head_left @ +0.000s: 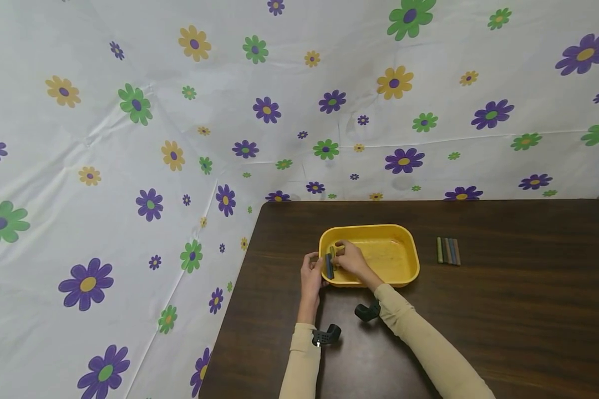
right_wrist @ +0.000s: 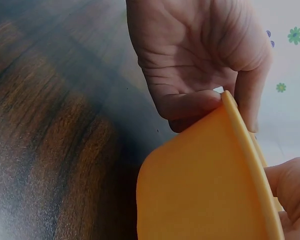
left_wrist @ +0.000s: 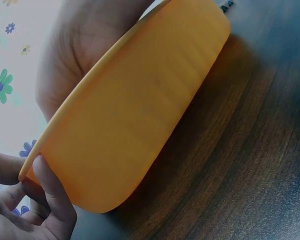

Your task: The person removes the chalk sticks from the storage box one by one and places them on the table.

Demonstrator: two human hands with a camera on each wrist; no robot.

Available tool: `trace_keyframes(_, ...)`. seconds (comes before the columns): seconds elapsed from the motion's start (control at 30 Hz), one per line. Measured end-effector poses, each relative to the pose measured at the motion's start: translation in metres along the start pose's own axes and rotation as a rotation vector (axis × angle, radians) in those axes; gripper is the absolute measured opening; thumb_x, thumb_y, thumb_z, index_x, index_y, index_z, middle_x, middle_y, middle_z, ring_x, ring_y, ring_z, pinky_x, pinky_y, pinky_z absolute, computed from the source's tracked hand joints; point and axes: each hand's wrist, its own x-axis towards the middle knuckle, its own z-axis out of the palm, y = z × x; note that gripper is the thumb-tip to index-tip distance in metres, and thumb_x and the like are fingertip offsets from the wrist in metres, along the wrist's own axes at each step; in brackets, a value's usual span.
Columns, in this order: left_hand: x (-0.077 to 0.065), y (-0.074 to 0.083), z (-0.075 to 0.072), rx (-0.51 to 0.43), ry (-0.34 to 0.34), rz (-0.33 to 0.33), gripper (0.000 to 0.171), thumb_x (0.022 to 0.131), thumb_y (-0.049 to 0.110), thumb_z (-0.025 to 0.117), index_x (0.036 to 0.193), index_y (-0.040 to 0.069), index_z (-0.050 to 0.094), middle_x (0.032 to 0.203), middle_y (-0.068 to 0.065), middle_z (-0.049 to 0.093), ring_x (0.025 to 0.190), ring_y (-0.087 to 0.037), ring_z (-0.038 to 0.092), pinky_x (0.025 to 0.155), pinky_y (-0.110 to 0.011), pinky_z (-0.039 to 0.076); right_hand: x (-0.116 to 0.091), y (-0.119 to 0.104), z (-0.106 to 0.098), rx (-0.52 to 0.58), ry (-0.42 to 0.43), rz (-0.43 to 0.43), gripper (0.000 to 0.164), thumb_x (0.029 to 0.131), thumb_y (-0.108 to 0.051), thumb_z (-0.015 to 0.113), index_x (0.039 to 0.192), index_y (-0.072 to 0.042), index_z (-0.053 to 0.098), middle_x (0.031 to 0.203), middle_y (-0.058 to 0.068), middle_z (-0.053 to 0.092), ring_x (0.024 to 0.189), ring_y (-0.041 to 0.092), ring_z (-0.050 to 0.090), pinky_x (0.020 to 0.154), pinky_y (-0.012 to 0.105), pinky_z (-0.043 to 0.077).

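Note:
A yellow plastic tray (head_left: pixel 391 260) rests on the table. My left hand (head_left: pixel 311 277) grips its left end, with the thumb over the rim and fingers on the outer wall, as the right wrist view shows. Inside that end, a dark blue chalk-like stick (head_left: pixel 329 267) lies lengthwise against the wall. My right hand (head_left: pixel 351 260) reaches over the near rim and pinches a yellow-green stick (head_left: pixel 332 252) beside the blue one. The tray wall (left_wrist: pixel 120 115) hides the sticks in both wrist views.
Several chalk-like sticks, among them a green one (head_left: pixel 440 250) and a blue one (head_left: pixel 452 251), lie in a row right of the tray. The dark wooden table (head_left: pixel 529 310) meets a flower-patterned sheet (head_left: pixel 289 133) at its back and left.

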Motion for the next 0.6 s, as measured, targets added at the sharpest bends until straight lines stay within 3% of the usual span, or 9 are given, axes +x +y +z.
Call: trace_keyframes(0.6,0.000,0.002,0.000,-0.001,0.006,-0.011,0.027,0.107,0.016,0.057,0.131,0.004,0.058,0.097,-0.015,0.060,0.059,-0.012,0.051,0.050,-0.023,0.044,0.005,-0.004,0.013,-0.046,-0.004,-0.011,0.061,0.082,0.003,0.076,0.137,0.013,0.050,0.109,0.028,0.069,0.095,0.036,0.068,0.078,0.041,0.058)
